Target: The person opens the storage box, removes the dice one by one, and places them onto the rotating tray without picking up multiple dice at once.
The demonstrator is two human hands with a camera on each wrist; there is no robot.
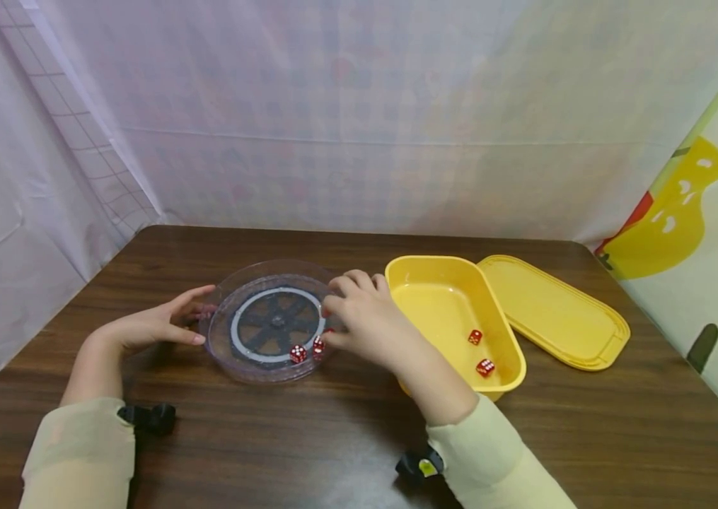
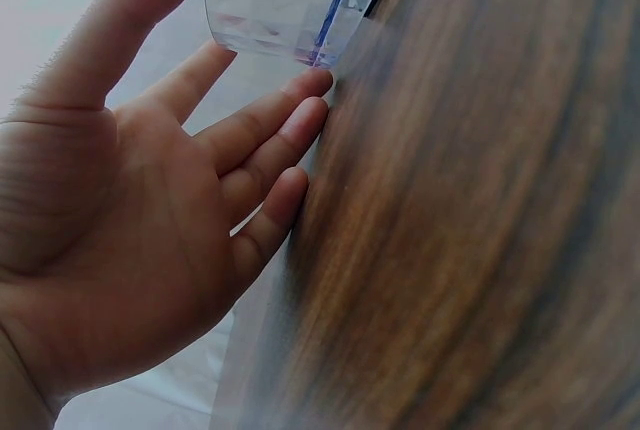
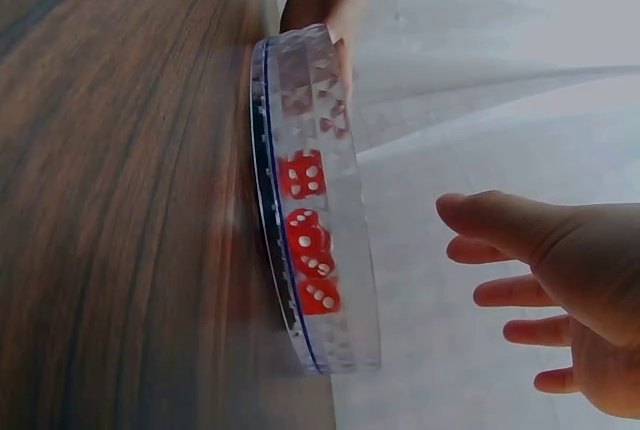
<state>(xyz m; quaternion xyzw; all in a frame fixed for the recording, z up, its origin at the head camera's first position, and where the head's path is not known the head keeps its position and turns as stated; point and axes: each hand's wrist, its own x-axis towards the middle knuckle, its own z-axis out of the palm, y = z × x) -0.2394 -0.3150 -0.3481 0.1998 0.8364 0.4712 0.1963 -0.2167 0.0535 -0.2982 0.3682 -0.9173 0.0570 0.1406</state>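
Note:
A round clear plastic dish (image 1: 250,372) with a dark spoked base sits on the table. Red dice with white pips (image 1: 298,353) lie inside along its near right side; several red dice (image 3: 302,175) show through its wall in the right wrist view. My left hand (image 1: 158,325) touches the dish's left side with fingers extended, fingertips (image 2: 318,80) at the wall. Over the right rim hovers my right hand (image 1: 368,322). In the right wrist view, the right hand (image 3: 560,290) has its thumb and fingers spread apart, with nothing visible between them.
Right of the dish stands an open yellow box (image 1: 422,304), with two red dice (image 1: 485,367) on its floor. Its yellow lid (image 1: 556,314) lies flat beside it, farther right. White curtains (image 1: 359,127) hang behind the brown wooden table (image 1: 282,445).

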